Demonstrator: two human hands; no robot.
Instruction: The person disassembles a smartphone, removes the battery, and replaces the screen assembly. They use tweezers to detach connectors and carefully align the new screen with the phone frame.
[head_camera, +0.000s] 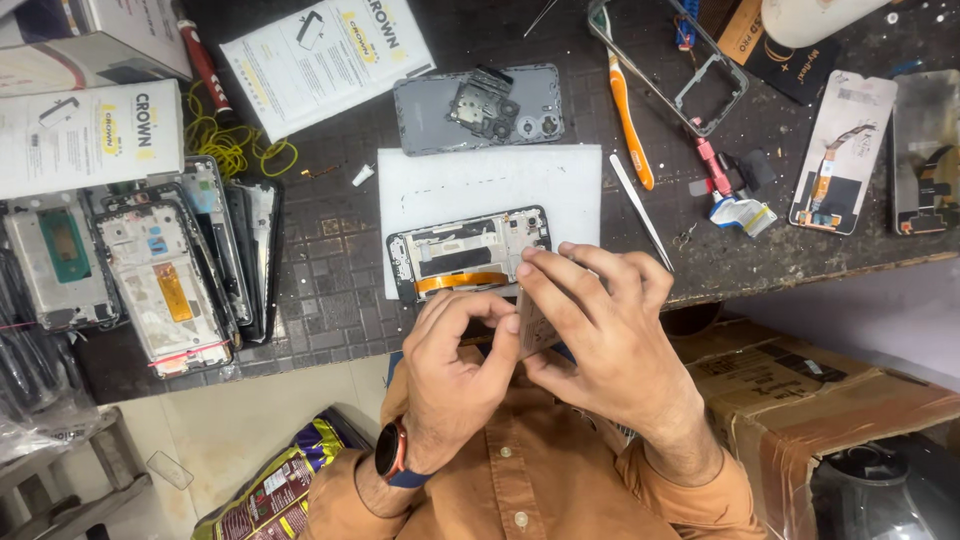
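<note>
— Beige flat part (533, 325), small, pinched between both hands just off the tabletop (330, 290) edge. Left hand (455, 365) grips its near side; right hand (600, 330) clasps its top with fingertips.

— Beyond the hands?

— Opened phone frame (470, 255) with an orange flex strip, lying on a white sheet (480, 180), just past the fingers. Grey back cover (478, 108) farther off.

— Right of the hands?

— White spudger (640, 210), orange toothbrush (630, 120).
</note>
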